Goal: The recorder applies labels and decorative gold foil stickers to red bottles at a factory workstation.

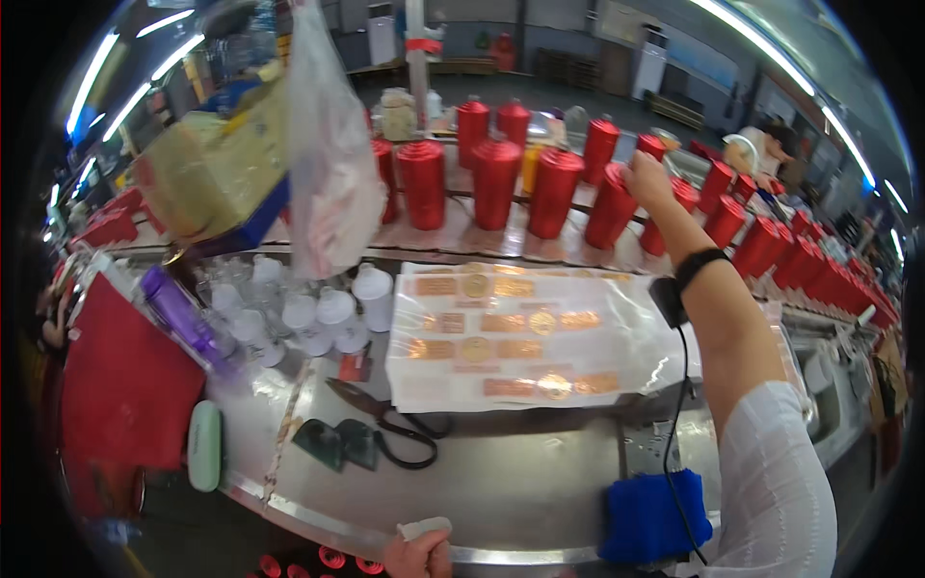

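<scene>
Right hand (648,180) is reaching across the steel bench (525,472), its curled fingers lying at the top of a red metallic canister (609,214); whether they are clamping it, I cannot tell; that canister is standing among similar red canisters (496,188), beyond a gold-printed label sheet (511,332); left hand (419,557) is gripping a white wad (424,528) by the bench's near edge; black-handled scissors (382,412) and a blue cloth (641,518) are lying on the bench
</scene>
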The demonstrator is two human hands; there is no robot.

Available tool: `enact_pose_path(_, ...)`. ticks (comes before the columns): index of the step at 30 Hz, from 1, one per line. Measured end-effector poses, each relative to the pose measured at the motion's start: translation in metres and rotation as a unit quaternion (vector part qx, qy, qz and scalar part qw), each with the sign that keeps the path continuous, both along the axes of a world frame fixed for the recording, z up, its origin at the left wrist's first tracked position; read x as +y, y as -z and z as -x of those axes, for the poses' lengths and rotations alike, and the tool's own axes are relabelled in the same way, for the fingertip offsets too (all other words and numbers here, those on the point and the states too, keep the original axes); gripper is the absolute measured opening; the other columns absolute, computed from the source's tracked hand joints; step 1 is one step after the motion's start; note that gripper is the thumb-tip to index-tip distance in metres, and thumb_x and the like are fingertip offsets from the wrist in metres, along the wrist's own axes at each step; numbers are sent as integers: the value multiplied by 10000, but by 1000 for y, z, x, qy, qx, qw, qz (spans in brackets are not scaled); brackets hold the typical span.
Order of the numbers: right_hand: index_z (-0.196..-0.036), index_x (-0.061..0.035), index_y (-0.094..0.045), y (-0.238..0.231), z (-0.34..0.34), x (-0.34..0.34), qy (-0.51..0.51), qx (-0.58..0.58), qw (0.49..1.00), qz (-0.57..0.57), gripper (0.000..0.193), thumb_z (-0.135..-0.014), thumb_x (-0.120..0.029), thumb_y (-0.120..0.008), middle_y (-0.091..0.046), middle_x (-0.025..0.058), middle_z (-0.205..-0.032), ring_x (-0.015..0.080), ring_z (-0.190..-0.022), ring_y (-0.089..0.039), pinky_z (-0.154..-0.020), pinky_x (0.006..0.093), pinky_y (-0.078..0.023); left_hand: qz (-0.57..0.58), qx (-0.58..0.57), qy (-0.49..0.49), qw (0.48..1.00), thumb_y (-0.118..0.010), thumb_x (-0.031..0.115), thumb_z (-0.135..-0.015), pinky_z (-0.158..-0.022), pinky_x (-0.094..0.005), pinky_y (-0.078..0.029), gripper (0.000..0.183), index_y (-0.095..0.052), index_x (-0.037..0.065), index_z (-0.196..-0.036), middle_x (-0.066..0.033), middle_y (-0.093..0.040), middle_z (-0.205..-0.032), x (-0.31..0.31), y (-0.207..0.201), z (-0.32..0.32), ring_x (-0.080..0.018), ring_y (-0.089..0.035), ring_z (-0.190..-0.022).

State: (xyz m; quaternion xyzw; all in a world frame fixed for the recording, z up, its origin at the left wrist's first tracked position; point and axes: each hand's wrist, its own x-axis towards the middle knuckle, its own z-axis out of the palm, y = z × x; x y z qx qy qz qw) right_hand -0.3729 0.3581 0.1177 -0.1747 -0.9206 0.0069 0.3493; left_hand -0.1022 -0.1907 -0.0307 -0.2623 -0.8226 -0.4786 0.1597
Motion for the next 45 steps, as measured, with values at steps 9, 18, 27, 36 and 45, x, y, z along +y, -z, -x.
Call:
enact_pose_path(9,-835,-15,-554,-85,-135,3,-175,76,978,82,169,-835,-137,-671,-557,112,-817,237,-774,-555,-719,338,-445,-60,41,-1,997,-593,31,-837,-610,-356,-490,117,-658,21,-934,-146,-637,-759,9,0,0,-327,-601,-657)
enact_pose_path(18,-886,-33,-559,-128,-320,-90,-467,-38,834,290,136,-930,-161,-576,-587,44,-1042,116,-953,-528,-849,260,-415,-171,-173,228,943,-659,212,-876,-846,-328,-490,414,-557,8,-1221,-99,-622,-1015,99,-65,-2,-183,-611,-932)
enact_pose_path(27,-1114,-13,-613,22,-368,-134,-335,-60,753,564,305,-990,-272,-512,-615,56,-1047,130,-993,-561,-901,275,-444,-326,-527,431,656,-535,457,-929,-798,-319,-546,597,-407,31,-1327,-131,-579,-1159,224,-80,-56,-182,-627,-965)
enact_pose_path(36,-1269,7,-537,83,-370,-136,-241,-10,779,578,438,-1000,-335,-486,-598,95,-1161,158,-1058,-547,-926,285,-438,-328,-535,385,678,-514,374,-955,-722,-301,-556,427,-552,-6,-1147,-110,-655,-967,254,-66,-27,-172,-657,-815)
enact_pose_path(45,-1305,4,-491,74,-389,-108,-324,-46,887,324,428,-951,-226,-558,-549,196,-1199,304,-1131,-538,-968,356,-425,-321,-553,350,685,-479,309,-979,-885,-347,-515,406,-513,3,-1242,-130,-631,-1139,252,-52,-17,-196,-639,-994)
